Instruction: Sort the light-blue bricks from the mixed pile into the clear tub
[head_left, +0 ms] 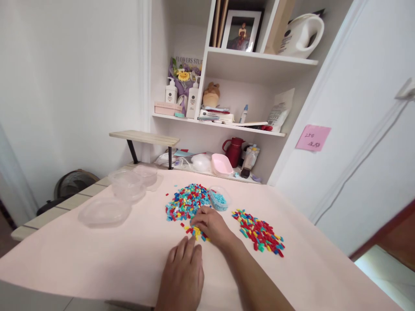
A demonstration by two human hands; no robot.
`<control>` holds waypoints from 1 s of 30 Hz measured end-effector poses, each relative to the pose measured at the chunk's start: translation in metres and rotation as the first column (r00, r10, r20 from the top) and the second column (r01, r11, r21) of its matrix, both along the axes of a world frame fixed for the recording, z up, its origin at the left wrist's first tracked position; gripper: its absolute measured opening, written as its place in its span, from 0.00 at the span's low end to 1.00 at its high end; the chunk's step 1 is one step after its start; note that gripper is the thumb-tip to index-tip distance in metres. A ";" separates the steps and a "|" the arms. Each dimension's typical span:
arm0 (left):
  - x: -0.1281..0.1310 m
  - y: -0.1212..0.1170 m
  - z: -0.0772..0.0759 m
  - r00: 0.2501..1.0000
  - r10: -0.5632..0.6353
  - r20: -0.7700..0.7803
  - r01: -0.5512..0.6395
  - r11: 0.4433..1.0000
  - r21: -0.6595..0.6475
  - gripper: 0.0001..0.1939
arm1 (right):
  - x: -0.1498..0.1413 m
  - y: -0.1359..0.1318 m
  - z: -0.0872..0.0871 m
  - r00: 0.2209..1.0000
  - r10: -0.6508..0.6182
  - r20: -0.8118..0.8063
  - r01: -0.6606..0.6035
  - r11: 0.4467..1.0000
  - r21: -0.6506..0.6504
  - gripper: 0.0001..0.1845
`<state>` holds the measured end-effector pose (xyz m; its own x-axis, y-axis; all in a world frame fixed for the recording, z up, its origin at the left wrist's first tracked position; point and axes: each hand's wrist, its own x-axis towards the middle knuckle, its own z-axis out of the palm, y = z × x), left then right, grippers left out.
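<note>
Apparently, the right hand (210,222) is fingering small multicoloured plastic pieces (197,233), grip unclear; light pinching suits them. Beside it, the left hand (182,270) is lying open.

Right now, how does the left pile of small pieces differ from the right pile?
The left pile shows many light blue pieces, while the right pile looks mostly red. The left pile is a broad, rounded heap; the right pile is a longer, slanting band. The left pile sits close beside the clear tub; the right pile lies apart from it. Both are multicolored and lie on the pink tabletop.
</note>
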<state>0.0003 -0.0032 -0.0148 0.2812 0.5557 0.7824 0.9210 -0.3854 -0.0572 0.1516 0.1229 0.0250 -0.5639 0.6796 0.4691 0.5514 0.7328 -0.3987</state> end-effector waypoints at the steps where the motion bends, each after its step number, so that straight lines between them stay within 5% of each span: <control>1: 0.000 0.000 0.000 1.000 -0.002 0.000 0.002 1.000 -0.003 0.15 | 0.001 0.000 0.000 1.000 -0.001 -0.016 0.001 1.000 -0.018 0.11; 6: 0.000 0.000 0.002 1.000 -0.004 -0.015 0.004 1.000 -0.004 0.15 | 0.005 0.000 0.002 0.984 -0.058 -0.168 0.048 0.997 -0.060 0.13; 10: 0.000 -0.001 0.004 1.000 0.005 -0.012 -0.005 1.000 0.001 0.15 | 0.016 0.005 0.011 0.918 -0.183 -0.351 0.200 0.980 0.013 0.13; 15: 0.000 -0.001 0.004 1.000 0.005 -0.017 -0.005 1.000 0.011 0.15 | 0.044 0.020 0.017 0.703 -0.528 -0.476 0.588 0.809 -0.028 0.17; 18: 0.000 -0.001 0.004 1.000 0.008 -0.020 -0.008 1.000 0.011 0.15 | 0.053 0.026 0.015 0.633 -0.617 -0.467 0.645 0.754 -0.122 0.22; 21: 0.000 -0.001 0.004 1.000 0.003 -0.020 -0.003 1.000 0.013 0.15 | 0.047 0.021 0.015 0.710 -0.522 -0.473 0.542 0.834 -0.107 0.22; 25: 0.000 -0.001 0.003 1.000 0.006 -0.021 -0.006 1.000 -0.004 0.15 | 0.020 0.004 0.016 0.917 -0.181 -0.355 0.208 0.977 0.039 0.15; 30: 0.000 -0.001 -0.001 1.000 0.007 -0.022 -0.007 1.000 -0.008 0.16 | -0.008 -0.007 0.008 0.996 0.067 -0.051 -0.065 0.997 0.039 0.19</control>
